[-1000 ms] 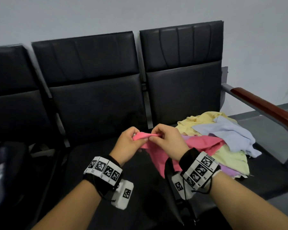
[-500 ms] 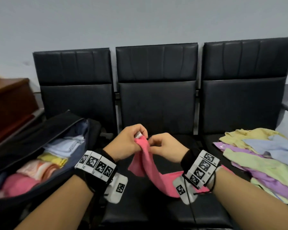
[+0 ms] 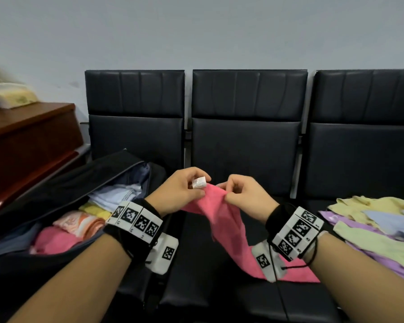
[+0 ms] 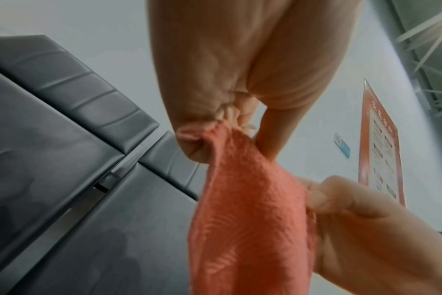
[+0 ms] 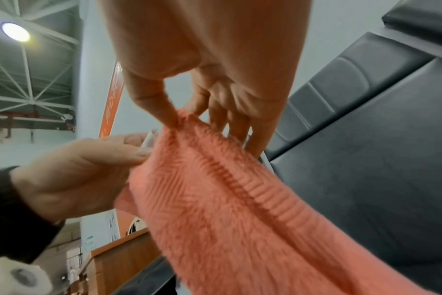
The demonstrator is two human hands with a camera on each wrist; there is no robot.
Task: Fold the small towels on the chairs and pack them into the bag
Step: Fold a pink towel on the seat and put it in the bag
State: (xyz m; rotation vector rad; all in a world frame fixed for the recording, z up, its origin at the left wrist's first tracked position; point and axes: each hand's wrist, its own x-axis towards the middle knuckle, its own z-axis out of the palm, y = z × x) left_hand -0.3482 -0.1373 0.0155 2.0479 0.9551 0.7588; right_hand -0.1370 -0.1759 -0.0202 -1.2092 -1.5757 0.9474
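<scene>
Black chairs [image 3: 245,145] ahead; both hands' fingers [image 3: 231,194] pinch the pink towel [image 3: 222,224] edge; bunched corners could skew my fold.

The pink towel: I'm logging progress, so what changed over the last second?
The pink towel was lifted off the pile and brought left over the middle seat, toward the bag. Left hand and right hand still pinch its top edge.
</scene>
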